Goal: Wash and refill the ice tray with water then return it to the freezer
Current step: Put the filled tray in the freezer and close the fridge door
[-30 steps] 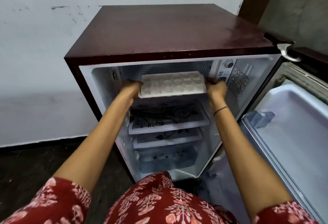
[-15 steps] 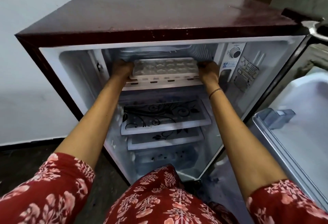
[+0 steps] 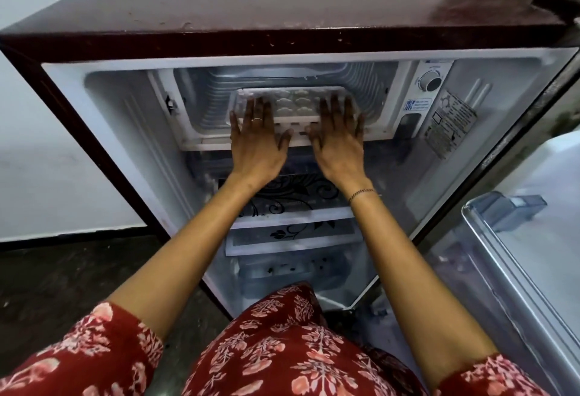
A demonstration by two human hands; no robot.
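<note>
Both hands flat, fingers spread, nothing clenched. My left hand [image 3: 258, 141] lies palm-down w/ fingers over the left end of the ice tray [image 3: 293, 103]; right hand [image 3: 339, 138] does the same on the right end. No wrap around the edge that I can see, so released, just pressing/resting on top and at the front rim. A ring [image 3: 257, 119] sits on a left finger, thin bracelet [image 3: 362, 192] on the right wrist.

Tray sits inside the freezer compartment [image 3: 204, 103] at the top of the fridge [image 3: 282, 0], lying level, cells up. Long axis runs left-right across the opening; short side points back toward the rear wall. Whether the cells hold water I can't tell, too pale.

Thermostat dial [image 3: 431, 81] is right of the compartment, sticker [image 3: 450, 124] below-right of it. Patterned glass shelf [image 3: 292, 201] lies under my wrists. Fridge door [image 3: 527, 270] hangs open at right. Red floral sleeves [image 3: 78, 355] fill the near edge.
</note>
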